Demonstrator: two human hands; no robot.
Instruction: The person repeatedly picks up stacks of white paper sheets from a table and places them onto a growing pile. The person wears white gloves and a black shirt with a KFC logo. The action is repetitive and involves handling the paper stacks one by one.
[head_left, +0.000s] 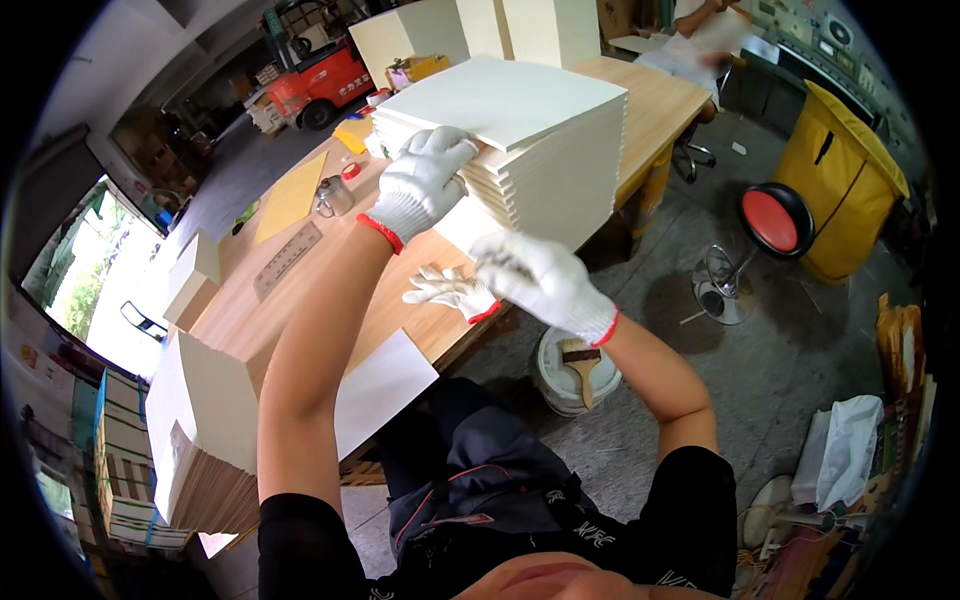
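A tall stack of white boards (pixel 500 95), with uneven edges, stands on the wooden table (pixel 405 275). My left hand (pixel 420 180), in a white knit glove with a red cuff, is at the stack's near left corner, its fingers bent against the upper boards' edges. Lower and to the right, my right hand (pixel 550 285), gloved the same way, hovers beside the stack's near side. Its fingers are blurred, and whether they hold anything is unclear. A loose white glove (pixel 455 290) lies on the table just left of it.
A brush (pixel 579 370) rests on a white bucket (pixel 550 385) below the table edge. A ruler (pixel 288 258), a glass jar (pixel 334 196) and another board stack (pixel 205 400) are on the left. A red stool (pixel 778 220) and a seated person (pixel 705 45) are on the right; a red forklift (pixel 325 80) is behind.
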